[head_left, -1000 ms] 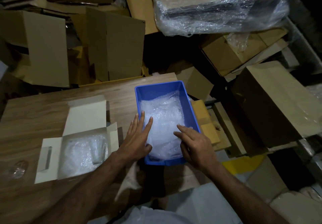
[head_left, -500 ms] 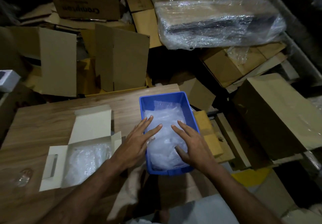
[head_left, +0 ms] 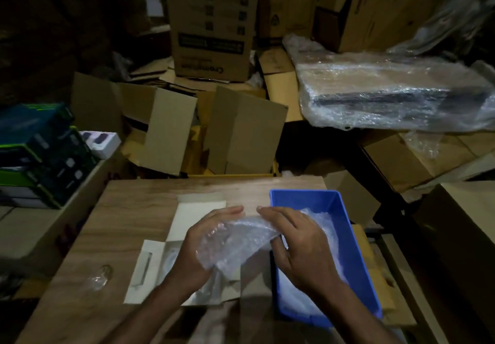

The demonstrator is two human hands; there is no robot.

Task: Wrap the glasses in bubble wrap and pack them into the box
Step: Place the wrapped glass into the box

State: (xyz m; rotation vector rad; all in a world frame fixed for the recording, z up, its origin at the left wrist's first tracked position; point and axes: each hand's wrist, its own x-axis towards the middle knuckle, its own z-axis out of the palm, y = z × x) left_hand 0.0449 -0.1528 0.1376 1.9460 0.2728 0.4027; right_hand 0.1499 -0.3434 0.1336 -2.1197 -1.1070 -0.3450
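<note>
A sheet of bubble wrap [head_left: 235,247] is held up between both hands, just left of the blue bin [head_left: 345,226]. My left hand [head_left: 203,239] grips its left side and my right hand [head_left: 300,242] grips its right side. More bubble wrap [head_left: 324,226] lies inside the bin. An open white box [head_left: 150,271] sits on the wooden table [head_left: 128,209] under my left hand, its contents mostly hidden. A clear glass [head_left: 100,276] lies on the table left of the box.
Opened cardboard boxes [head_left: 241,132] stand behind the table. A film-wrapped package [head_left: 388,89] rests at the right rear. Stacked dark product boxes [head_left: 45,153] sit at the left. A large carton [head_left: 466,236] is beside the bin on the right.
Both hands have lifted a sheet of bubble wrap out of the blue bin and moved it left, toward the white box. The camera has tilted upward.
</note>
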